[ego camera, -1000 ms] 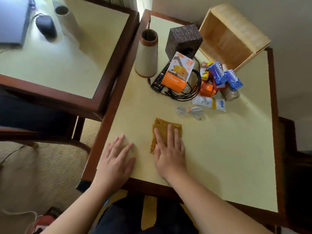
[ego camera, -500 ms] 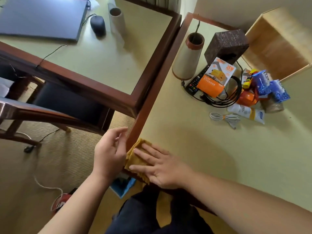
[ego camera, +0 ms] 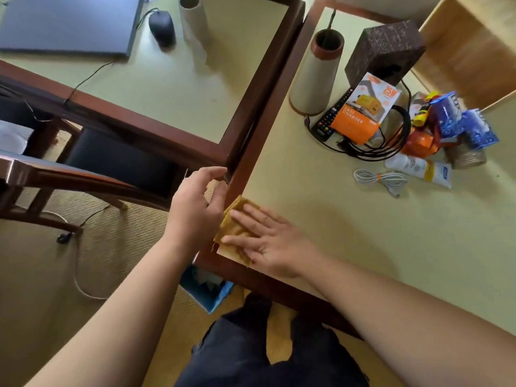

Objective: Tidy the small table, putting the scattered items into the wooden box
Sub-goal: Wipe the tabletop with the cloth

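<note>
Cream-topped, the small table (ego camera: 349,247) carries a mustard cloth (ego camera: 233,229) at its seven-o'clock corner, closer to the edge than a second ago. Right hand (ego camera: 275,244) lies flat and spread on it. Left hand (ego camera: 195,210), half-curled and empty, has left the tabletop. Wooden box (ego camera: 472,48) waits at one o'clock, clutter beside it.
</note>
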